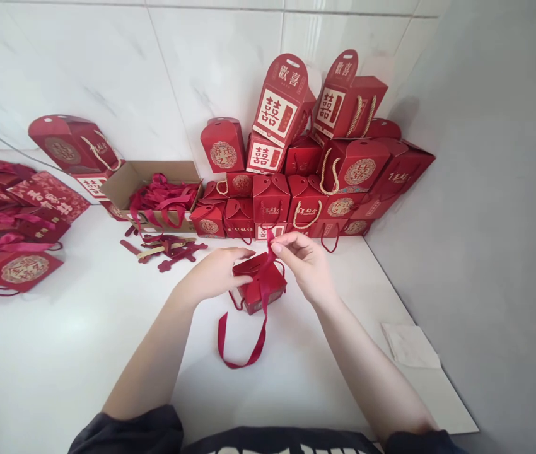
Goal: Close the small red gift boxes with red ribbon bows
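A small red gift box (273, 291) with dark red cord handles rests on the white table in front of me. My left hand (218, 272) grips its left side, thumb on the top and the other fingers at the far edge, partly hidden. Between the thumb and fingertips of my right hand (304, 260), just above the box's right part, a dark red ribbon (265, 287) is pinched. It runs down over the top of the box, and its loose end curls on the table nearer to me.
Stacked red boxes (270, 195) stand along the tiled wall. An open cardboard box (121, 180) holds red ribbons, with flat red and gold strips (173, 252) in front. Ribbon-tied boxes (17, 268) sit at left. A white tissue (410, 345) lies at right beside a grey wall.
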`<state>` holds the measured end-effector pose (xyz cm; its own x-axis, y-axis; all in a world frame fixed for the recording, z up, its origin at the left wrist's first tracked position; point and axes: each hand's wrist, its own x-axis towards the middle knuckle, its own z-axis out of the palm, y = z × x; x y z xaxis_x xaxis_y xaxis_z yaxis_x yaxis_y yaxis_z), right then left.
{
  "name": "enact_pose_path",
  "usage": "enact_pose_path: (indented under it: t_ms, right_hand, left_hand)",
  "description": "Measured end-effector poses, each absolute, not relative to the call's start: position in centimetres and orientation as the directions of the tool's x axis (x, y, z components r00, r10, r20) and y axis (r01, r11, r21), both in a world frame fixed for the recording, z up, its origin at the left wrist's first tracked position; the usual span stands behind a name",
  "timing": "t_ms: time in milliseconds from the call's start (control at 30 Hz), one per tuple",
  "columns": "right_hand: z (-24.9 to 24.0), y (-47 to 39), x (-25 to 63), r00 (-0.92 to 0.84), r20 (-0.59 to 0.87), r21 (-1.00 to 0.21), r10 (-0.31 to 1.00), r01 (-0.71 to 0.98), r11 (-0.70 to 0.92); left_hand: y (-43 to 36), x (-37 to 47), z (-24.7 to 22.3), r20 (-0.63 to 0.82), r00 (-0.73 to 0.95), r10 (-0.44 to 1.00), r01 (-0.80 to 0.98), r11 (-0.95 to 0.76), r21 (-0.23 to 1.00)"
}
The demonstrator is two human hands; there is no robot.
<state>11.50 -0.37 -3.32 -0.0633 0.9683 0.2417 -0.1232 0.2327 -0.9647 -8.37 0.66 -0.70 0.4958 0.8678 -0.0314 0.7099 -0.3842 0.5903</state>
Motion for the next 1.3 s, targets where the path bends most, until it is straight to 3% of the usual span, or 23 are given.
enact_pose_path:
  t_ms: [333, 633, 967, 1300]
  right_hand:
    - [-5.8, 0.5, 9.8, -0.163, 0.119, -0.979, 0.979, 0.145, 0.143]
    - [-6.0, 0.1, 9.4, -0.159, 0.126, -0.945, 0.979, 0.282, 0.168]
    - [-6.3, 0.1, 9.0, -0.176, 0.231, -0.938, 0.957, 0.221, 0.267]
    - [-6.6, 0.2, 8.9, -0.137, 0.207, -0.951, 0.969, 0.204, 0.232]
  left_hand:
    - [1.5, -9.4, -0.7, -0.034, 0.387, 0.921, 0.721, -0.28, 0.634]
    - [1.5, -9.5, -0.5, -0.072, 0.375, 0.924, 0.703, -0.233, 0.672]
    - [1.6, -9.5, -0.7, -0.061, 0.375, 0.925, 0.69, -0.234, 0.684]
    - [1.4, -9.8, -0.3, -0.094, 0.396, 0.914, 0.682, -0.223, 0.696]
